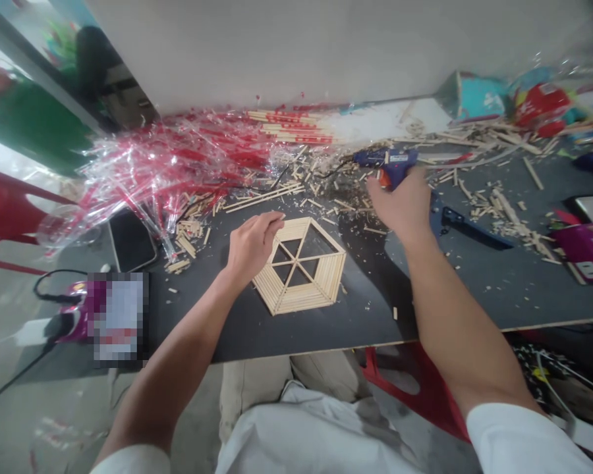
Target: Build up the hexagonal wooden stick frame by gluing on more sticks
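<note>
A hexagonal frame of thin wooden sticks lies flat on the dark table, with spokes crossing at its middle. Its lower and left sides are filled with stacked stick rows; the right side has an open gap. My left hand is closed at the frame's upper left edge, covering that part. Farther back on the right, my right hand is closed around the handle of a blue hot glue gun, whose nozzle points left. The hand partly hides the handle and orange trigger.
Clear and red plastic wrappers heap at the back left, beside bundled sticks. Broken stick pieces litter the table. A phone and purple power strip sit left; a dark blue tool lies right. A teal cup stands behind.
</note>
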`<action>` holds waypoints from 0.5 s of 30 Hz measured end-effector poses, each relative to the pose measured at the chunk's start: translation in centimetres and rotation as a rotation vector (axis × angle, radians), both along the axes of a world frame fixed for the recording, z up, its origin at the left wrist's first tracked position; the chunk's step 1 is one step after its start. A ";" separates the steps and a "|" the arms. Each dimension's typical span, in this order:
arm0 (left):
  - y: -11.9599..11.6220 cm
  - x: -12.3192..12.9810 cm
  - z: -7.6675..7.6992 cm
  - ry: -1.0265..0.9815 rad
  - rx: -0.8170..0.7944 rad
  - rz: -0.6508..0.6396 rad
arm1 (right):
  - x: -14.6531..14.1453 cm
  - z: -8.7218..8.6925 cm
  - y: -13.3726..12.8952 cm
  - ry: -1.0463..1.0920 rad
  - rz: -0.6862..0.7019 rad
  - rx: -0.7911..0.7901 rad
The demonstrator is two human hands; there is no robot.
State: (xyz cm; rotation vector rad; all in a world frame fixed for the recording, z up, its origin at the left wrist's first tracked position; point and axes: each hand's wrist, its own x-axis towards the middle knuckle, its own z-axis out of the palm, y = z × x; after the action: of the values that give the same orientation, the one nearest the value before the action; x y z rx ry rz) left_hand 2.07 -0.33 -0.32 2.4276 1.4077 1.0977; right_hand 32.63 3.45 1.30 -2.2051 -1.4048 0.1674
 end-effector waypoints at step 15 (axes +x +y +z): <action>0.4 -0.1 0.4 -0.183 0.000 0.006 | -0.5 -2.3 1.0 0.092 0.102 0.109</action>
State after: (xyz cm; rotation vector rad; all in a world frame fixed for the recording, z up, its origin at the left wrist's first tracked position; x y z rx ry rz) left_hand 1.95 0.07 0.04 2.2570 1.3583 1.2835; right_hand 32.17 4.50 -0.99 -2.0135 -1.4414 0.2204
